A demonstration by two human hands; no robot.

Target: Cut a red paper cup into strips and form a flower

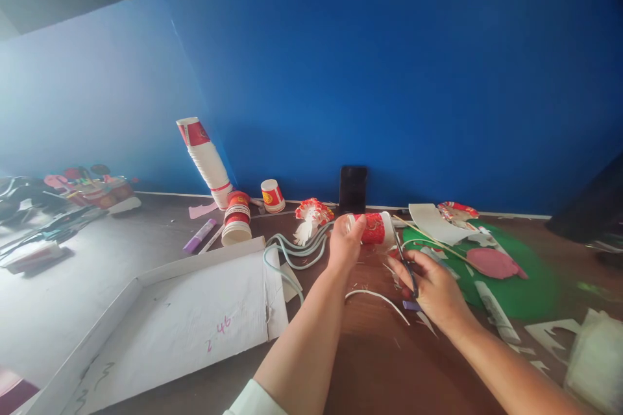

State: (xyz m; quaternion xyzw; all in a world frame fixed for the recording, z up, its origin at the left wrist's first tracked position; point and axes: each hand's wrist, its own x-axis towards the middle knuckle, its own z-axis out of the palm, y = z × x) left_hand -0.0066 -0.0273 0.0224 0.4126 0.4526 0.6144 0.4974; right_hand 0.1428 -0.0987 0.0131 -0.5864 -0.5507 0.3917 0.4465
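Note:
My left hand (344, 243) is wrapped round a red paper cup (374, 228), which lies on its side above the table with its white end towards the right. In my right hand (433, 285) is a pair of dark scissors (407, 266). The blades point up at the cup's right end; whether they touch it I cannot make out. A curved white strip (379, 298) lies on the table below the cup. Behind the hands sits a cut red-and-white paper cup (312, 213) with its strips splayed out.
A leaning stack of paper cups (209, 165) and a single cup (273, 196) stand by the blue partition (365, 65). A phone (353, 188) leans there. The cardboard lid (185, 331) is at left; green paper (525, 266), a glue stick (496, 311) and scraps lie right.

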